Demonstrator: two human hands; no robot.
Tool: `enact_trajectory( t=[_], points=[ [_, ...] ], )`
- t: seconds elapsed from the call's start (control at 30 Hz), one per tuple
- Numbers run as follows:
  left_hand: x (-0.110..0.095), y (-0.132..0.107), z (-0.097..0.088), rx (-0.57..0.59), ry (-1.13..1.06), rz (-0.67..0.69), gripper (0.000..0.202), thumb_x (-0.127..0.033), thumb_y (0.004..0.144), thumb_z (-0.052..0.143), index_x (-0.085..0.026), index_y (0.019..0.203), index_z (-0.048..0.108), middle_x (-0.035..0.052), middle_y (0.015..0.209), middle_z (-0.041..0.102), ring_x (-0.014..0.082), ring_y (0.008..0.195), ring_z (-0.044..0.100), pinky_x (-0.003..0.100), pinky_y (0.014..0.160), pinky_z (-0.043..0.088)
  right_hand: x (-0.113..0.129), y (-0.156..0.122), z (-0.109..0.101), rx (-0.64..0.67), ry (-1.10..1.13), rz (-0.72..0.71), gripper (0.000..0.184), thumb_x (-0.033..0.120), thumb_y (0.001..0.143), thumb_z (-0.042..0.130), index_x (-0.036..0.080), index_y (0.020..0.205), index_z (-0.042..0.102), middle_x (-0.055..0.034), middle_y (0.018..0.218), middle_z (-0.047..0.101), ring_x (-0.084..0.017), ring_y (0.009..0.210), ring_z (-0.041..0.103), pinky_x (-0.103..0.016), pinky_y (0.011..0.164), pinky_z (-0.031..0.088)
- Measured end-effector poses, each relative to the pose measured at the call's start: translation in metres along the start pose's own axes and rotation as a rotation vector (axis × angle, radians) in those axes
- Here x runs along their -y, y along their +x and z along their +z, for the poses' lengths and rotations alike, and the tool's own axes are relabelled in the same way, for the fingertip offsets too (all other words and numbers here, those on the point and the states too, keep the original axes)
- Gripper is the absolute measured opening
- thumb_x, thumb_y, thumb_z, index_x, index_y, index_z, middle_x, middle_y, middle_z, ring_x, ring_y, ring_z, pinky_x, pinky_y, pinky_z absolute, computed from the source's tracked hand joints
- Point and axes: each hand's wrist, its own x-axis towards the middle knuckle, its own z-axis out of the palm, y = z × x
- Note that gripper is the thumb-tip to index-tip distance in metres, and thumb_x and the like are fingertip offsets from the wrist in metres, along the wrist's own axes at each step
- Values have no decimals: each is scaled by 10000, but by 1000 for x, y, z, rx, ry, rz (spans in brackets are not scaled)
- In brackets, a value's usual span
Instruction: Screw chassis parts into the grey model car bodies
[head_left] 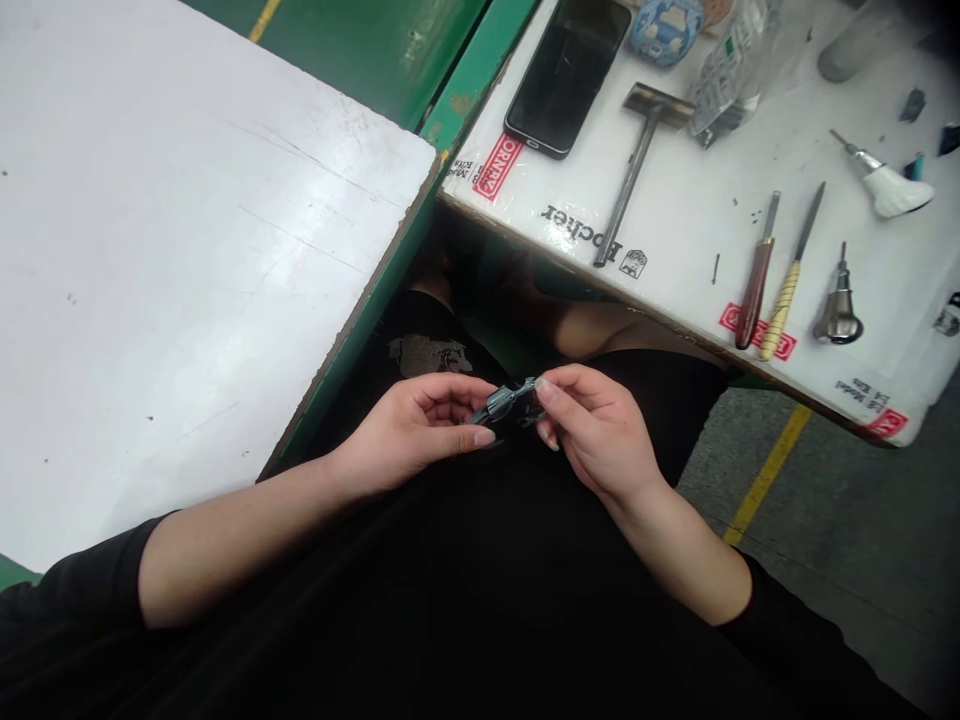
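A small dark grey plastic-looking part (504, 402) is held over my lap, between both hands. My left hand (420, 425) pinches its left end between thumb and fingers. On the other side, my right hand (592, 425) grips the right end with thumb and index finger. The part has an irregular, jointed outline, and its exact kind is too small to make out. Fingertips hide both of its ends.
A white tabletop (187, 220) lies to the left. On the right-hand table (675, 230) are a phone (568, 75), a metal T-shaped hammer (637, 165), a brown-handled chisel (756, 285), a yellow-wrapped file (787, 290), two bulb-handled tools and a clear plastic bag (727, 85).
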Motion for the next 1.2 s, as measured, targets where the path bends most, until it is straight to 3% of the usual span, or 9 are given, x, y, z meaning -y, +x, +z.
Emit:
enact_trajectory(
  t=[0.2, 0.47, 0.6, 0.77, 0.9, 1.2],
  points=[
    [2, 2, 0, -90, -62, -64, 414, -387, 886, 1036, -164, 1195, 875, 68, 959, 832, 162, 791, 748, 237, 641, 592, 1, -4, 2, 54, -51, -12, 294, 513, 982, 955, 244, 1014, 841, -12, 806, 745, -152, 590, 659, -310, 522, 539],
    [4, 3, 1, -95, -187, -137, 411, -443, 872, 1040, -131, 1099, 900, 80, 906, 828, 154, 728, 748, 235, 612, 605, -2, -7, 0, 55, -31, -6, 266, 491, 987, 955, 253, 1018, 842, -16, 854, 755, -151, 600, 661, -311, 518, 533],
    [3, 3, 0, -47, -178, -144, 397, -365, 857, 1058, -132, 1131, 891, 83, 946, 839, 154, 787, 768, 219, 644, 623, -1, -6, 0, 40, -55, -28, 238, 486, 1018, 926, 262, 1022, 844, -11, 847, 743, -150, 625, 659, -304, 544, 529],
    [3, 1, 1, -37, -97, -84, 422, -286, 847, 1062, -152, 1183, 844, 43, 947, 807, 146, 796, 754, 231, 656, 637, 10, -8, 6, 28, -383, -110, 297, 560, 1095, 807, 264, 1100, 831, -38, 895, 764, -175, 679, 693, -334, 618, 573],
    [5, -3, 5, -50, 6, -25, 475, -276, 854, 1054, -165, 1241, 801, 22, 924, 789, 136, 776, 731, 230, 656, 637, 14, -8, 11, 66, -623, -87, 395, 642, 1112, 735, 252, 1146, 790, -49, 887, 774, -193, 697, 699, -344, 631, 554],
    [12, -13, 16, -56, -22, -70, 518, -316, 781, 1102, -175, 1107, 725, -1, 878, 756, 152, 774, 733, 233, 597, 646, 12, -5, 10, 165, -700, 0, 326, 557, 1105, 730, 245, 1007, 730, 19, 784, 707, -147, 641, 606, -308, 603, 444]
  ],
)
